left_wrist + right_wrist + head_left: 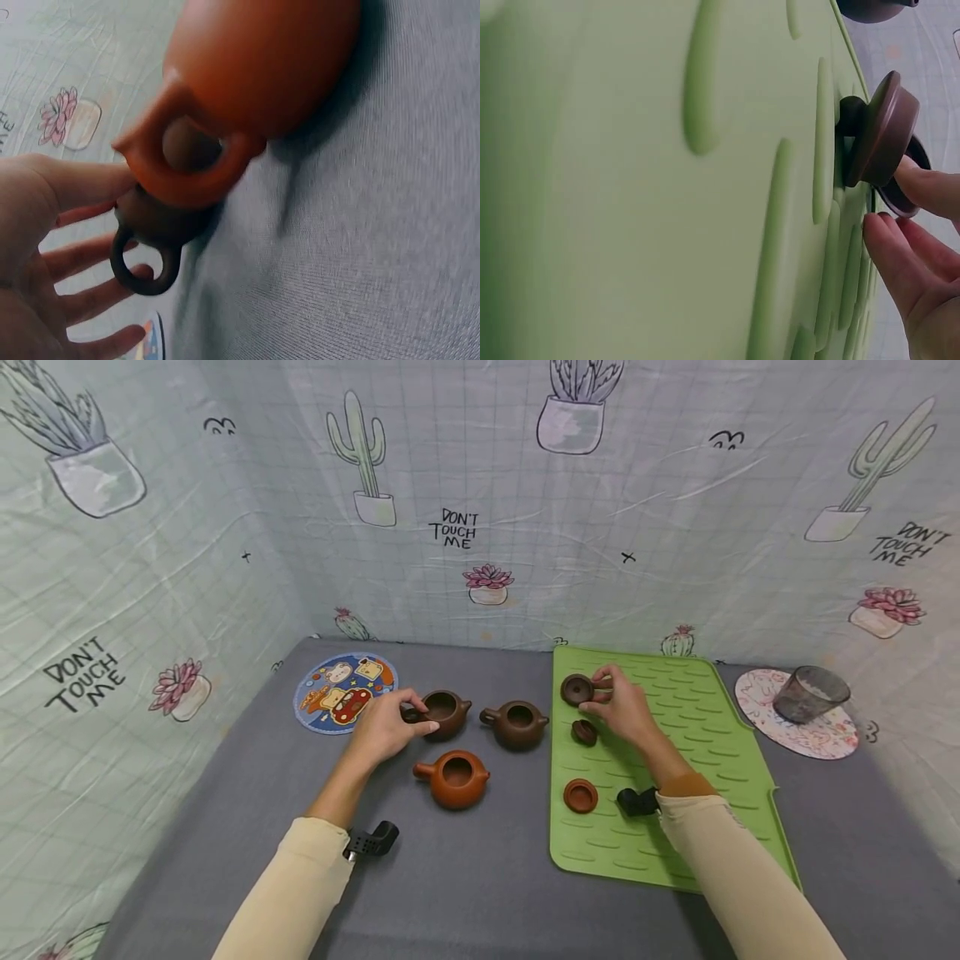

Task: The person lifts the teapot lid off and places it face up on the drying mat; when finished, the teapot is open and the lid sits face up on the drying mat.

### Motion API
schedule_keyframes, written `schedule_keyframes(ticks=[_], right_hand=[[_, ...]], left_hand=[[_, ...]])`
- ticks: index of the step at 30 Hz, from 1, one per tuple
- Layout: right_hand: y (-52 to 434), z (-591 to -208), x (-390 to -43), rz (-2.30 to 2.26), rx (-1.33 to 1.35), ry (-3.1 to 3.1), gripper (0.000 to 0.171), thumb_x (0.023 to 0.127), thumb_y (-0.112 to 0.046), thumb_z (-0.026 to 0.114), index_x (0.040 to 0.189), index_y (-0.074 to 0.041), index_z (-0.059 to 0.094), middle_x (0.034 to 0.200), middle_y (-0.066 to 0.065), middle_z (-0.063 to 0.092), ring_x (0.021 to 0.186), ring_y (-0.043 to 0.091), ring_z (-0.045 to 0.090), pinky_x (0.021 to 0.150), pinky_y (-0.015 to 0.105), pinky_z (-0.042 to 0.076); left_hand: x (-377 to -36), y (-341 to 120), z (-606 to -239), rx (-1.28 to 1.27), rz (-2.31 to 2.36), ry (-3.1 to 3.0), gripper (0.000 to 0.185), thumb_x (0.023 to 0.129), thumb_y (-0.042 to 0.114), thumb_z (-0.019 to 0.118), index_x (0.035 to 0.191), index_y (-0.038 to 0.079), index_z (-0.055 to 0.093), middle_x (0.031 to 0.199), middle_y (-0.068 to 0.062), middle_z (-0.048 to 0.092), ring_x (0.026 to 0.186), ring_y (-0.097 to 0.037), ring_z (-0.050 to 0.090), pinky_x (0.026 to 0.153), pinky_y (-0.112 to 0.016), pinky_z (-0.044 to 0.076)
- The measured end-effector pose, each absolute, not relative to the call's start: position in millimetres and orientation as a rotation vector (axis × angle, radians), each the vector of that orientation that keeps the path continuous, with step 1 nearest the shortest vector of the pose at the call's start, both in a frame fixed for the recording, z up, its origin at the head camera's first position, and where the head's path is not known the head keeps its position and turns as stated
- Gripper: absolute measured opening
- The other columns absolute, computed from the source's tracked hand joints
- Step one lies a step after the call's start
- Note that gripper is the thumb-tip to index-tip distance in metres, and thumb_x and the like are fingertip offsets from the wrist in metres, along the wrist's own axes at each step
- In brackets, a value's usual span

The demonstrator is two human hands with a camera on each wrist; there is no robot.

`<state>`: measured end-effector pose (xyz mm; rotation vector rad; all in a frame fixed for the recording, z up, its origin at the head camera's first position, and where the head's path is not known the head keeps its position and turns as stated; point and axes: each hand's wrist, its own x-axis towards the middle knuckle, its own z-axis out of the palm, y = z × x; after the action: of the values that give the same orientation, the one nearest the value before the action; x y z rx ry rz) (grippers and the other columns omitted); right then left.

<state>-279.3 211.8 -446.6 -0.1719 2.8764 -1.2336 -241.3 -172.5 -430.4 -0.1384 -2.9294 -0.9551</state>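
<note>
Sleeved forearms were seen at the table's near edge, with the left hand (386,727) curled on the handle of the far-left teapot (442,713) near the round mat (343,692), beside a dark teapot (516,724) and an orange teapot (455,778). On the green mat (697,752), the right hand (626,706) was pinched on a brown lid (577,690) near its far-left corner, a second lid (584,732) just beside it and an orange lid (581,795) lying nearer. A glass (810,693) was seen on a pale mat (813,731) toward the far-right corner.

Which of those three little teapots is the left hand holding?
The left hand grips the far-left brown teapot by its handle. The other brown teapot and the orange teapot stand untouched.
</note>
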Motion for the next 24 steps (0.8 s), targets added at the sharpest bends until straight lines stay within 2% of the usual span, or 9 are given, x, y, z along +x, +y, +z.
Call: schedule_keyframes(ticks=[5, 12, 16, 20, 24], right_hand=[[222, -443, -272, -1.282, -0.174, 2.871, 0.055, 0.097, -0.015, 0.071, 0.141, -0.002, 0.041, 0.148, 0.028, 0.051, 0.128, 0.045, 0.061, 0.097, 0.055, 0.055], [232, -425, -261, -1.234, -0.224, 2.844, 0.076, 0.098, -0.041, 0.067, 0.158, -0.011, 0.031, 0.16, 0.026, 0.037, 0.143, 0.049, 0.044, 0.111, 0.063, 0.044], [236, -411, -253, -1.165, -0.252, 2.879, 0.082, 0.097, -0.049, 0.065, 0.161, -0.013, 0.028, 0.164, 0.023, 0.032, 0.148, 0.05, 0.036, 0.113, 0.068, 0.038], [239, -396, -245, -1.089, -0.316, 2.93, 0.087, 0.096, -0.051, 0.066, 0.162, -0.012, 0.025, 0.167, 0.023, 0.027, 0.151, 0.049, 0.028, 0.117, 0.071, 0.029], [242, -382, -238, -1.003, -0.389, 2.986, 0.091, 0.094, -0.051, 0.069, 0.163, -0.014, 0.023, 0.17, 0.023, 0.018, 0.155, 0.05, 0.019, 0.119, 0.074, 0.019]], left_hand=[[-239, -164, -428, -0.16, -0.932, -2.947, 0.026, 0.084, 0.033, 0.083, 0.101, 0.016, 0.072, 0.114, -0.013, 0.074, 0.1, -0.031, 0.066, 0.084, -0.047, 0.049], [-238, -164, -422, -0.203, -0.942, -2.971, 0.03, 0.086, 0.031, 0.082, 0.109, 0.015, 0.071, 0.121, -0.013, 0.073, 0.115, -0.035, 0.066, 0.096, -0.051, 0.05], [-240, -168, -415, -0.25, -0.946, -3.013, 0.044, 0.089, 0.036, 0.078, 0.124, 0.012, 0.067, 0.128, -0.016, 0.07, 0.121, -0.037, 0.064, 0.101, -0.054, 0.049], [-243, -170, -405, -0.265, -0.861, -3.062, 0.062, 0.089, 0.047, 0.074, 0.14, 0.015, 0.058, 0.14, -0.017, 0.064, 0.128, -0.04, 0.059, 0.103, -0.058, 0.048], [-245, -165, -389, -0.339, -0.753, -3.053, 0.076, 0.088, 0.058, 0.072, 0.15, 0.019, 0.05, 0.152, -0.013, 0.054, 0.139, -0.04, 0.05, 0.11, -0.062, 0.042]])
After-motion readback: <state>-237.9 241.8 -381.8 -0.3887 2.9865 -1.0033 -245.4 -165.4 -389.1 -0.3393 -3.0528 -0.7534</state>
